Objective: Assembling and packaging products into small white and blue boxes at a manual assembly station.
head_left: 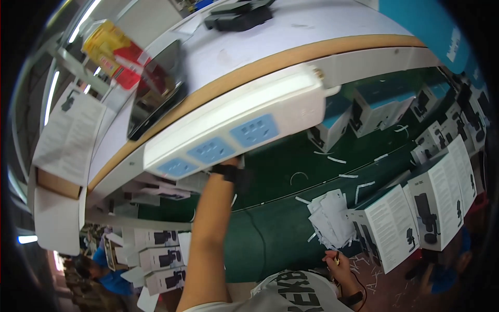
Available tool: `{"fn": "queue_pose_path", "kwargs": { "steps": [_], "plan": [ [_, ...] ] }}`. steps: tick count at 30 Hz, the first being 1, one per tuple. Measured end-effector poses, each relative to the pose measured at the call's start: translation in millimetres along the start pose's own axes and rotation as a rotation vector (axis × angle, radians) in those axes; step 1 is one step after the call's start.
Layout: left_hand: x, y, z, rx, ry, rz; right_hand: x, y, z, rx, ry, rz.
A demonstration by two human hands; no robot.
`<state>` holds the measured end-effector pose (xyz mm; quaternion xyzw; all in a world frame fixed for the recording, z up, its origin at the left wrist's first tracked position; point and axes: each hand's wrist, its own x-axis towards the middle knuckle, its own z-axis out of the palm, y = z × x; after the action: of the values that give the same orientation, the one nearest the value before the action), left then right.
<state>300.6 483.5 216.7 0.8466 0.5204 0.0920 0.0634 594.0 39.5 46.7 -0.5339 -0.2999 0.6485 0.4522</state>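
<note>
My left arm reaches forward under a raised shelf. Only the wrist edge of my left hand point(233, 161) shows, below a white power strip point(304, 106) with blue sockets; the strip hides its fingers. A black band point(236, 178) circles that wrist. Close to my body on the right, my right hand point(339, 266) has its fingers curled round a small black-and-gold thing point(337, 258), too small to name. A thin dark cord runs beside that wrist. Just beyond the right hand lies a pile of white paper slips point(331, 218) on the green work surface point(280, 244).
White boxes point(387, 234) printed with microphones stand at right; more boxes point(162, 258) are stacked lower left. On the shelf point(306, 23) sit a dark glossy tablet-like device point(158, 91), a yellow-red package point(115, 54) and a black object point(239, 16). People in blue point(115, 281) are at both sides.
</note>
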Motion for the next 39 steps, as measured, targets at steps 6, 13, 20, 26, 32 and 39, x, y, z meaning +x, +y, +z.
{"fn": "queue_pose_path", "kwargs": {
  "steps": [6,13,20,26,32,39],
  "plan": [
    [-208,-162,-66,0.231,-0.259,-0.414,36,-13,53,-0.212,-0.312,0.082],
    [-360,-7,-44,0.115,0.282,0.052,80,-78,144,-0.442,-0.192,-0.365],
    [-468,39,30,-0.378,0.752,-0.611,58,-56,170,-0.545,-0.052,-0.581],
    [-575,-78,157,0.063,0.256,-1.262,21,-17,206,-0.398,0.103,-0.399],
    [-581,-113,158,-0.213,0.231,-1.315,7,-14,198,-0.354,0.2,-0.387],
    [-533,-56,56,-0.955,0.944,-1.069,8,-33,202,-0.358,0.088,-0.229]
  ]
}}
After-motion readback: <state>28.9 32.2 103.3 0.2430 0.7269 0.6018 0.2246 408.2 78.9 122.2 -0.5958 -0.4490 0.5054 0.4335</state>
